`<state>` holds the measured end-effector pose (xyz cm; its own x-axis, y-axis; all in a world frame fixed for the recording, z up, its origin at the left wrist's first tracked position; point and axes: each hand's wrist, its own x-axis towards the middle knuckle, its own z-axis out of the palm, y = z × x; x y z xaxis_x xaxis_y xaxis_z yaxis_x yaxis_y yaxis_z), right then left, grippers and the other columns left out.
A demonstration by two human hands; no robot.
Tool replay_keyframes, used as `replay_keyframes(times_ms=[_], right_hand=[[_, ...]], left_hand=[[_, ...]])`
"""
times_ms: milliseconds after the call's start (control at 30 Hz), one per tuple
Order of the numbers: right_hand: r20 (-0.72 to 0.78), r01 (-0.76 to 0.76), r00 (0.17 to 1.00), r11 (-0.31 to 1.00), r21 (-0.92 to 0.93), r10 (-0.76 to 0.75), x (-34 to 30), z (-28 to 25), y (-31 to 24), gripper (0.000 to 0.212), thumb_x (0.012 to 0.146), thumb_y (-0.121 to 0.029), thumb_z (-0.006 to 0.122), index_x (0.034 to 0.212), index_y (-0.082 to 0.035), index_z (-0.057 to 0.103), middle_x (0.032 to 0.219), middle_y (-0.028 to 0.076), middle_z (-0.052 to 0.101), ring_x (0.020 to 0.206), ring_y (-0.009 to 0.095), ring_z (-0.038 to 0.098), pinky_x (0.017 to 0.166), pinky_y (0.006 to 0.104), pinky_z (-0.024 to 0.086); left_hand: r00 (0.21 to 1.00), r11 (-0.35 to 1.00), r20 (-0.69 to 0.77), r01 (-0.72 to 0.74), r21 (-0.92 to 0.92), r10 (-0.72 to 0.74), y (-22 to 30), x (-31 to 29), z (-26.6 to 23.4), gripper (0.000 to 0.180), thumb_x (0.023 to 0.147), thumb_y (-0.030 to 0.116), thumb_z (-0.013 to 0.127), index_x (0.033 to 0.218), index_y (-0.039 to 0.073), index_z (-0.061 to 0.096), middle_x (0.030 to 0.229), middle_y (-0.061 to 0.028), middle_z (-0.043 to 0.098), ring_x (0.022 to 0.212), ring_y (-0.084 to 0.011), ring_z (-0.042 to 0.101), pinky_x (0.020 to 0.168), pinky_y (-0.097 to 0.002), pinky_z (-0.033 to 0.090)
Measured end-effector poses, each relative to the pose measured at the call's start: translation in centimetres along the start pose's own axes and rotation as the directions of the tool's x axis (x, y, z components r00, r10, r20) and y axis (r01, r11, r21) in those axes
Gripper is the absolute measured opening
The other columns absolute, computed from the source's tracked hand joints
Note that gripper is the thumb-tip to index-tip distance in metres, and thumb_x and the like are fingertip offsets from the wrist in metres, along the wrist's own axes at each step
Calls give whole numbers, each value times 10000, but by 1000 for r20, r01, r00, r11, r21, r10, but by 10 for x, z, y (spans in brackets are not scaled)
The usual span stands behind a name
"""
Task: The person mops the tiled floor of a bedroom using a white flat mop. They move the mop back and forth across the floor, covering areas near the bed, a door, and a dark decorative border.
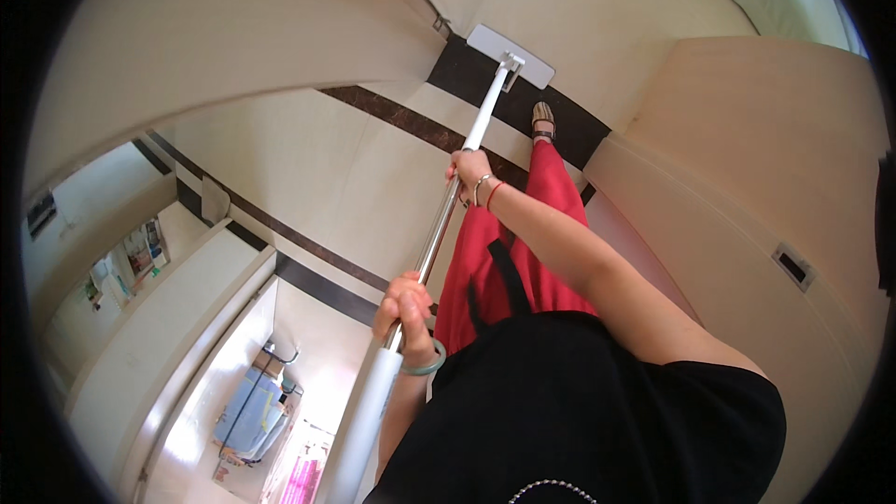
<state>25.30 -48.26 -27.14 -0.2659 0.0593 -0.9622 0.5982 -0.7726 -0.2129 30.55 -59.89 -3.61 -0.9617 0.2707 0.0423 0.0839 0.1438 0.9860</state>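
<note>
The fingers of my right hand [472, 168] and left hand [403, 308] are clamped on the flat mop [440, 228]. Its head [490, 43] overlaps the far edge of the dark floor strip [576, 122]. Assessment: light, stiff; smooth metal may slip; grip mid-shaft, hands spaced.

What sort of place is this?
Probably inside a home: a dark strip crosses the pale floor, a pale panel with a recessed handle stands at right, and there's a flat mop.
</note>
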Motion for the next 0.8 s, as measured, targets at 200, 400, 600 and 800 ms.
replay_keyframes(times_ms=[200,400,600,800], right_hand=[[88,-113,989,991,-70,119,-52,49,121,101,761,-49,416,688,-4,468,554,96,532,426,210,539,357,340,447],[85,-202,974,977,-76,208,-68,64,172,76,761,-41,425,717,15,451,563,114,518,428,216,538,368,350,468],[127,-100,987,995,-19,101,-44,39,127,60,760,-59,447,719,-16,449,542,91,518,417,207,525,342,325,407],[88,-45,995,995,91,37,-4,10,32,38,759,-32,449,744,-7,424,540,82,473,448,210,502,401,360,454]], left_hand=[[993,995,-52,104,12,-103,29,-70,-99,238,849,7,369,631,89,321,558,-28,366,561,-124,374,725,-349,382],[990,994,-111,90,65,-82,24,-112,-140,250,853,22,359,622,103,308,541,-8,375,544,-124,389,712,-338,380],[977,987,-210,-77,-139,47,3,-80,-92,283,810,24,466,588,83,300,490,-39,391,459,-142,372,590,-362,414],[983,943,-93,-181,-279,161,-26,-11,-33,279,749,-63,465,561,63,303,503,-63,428,445,-155,399,553,-357,445]])
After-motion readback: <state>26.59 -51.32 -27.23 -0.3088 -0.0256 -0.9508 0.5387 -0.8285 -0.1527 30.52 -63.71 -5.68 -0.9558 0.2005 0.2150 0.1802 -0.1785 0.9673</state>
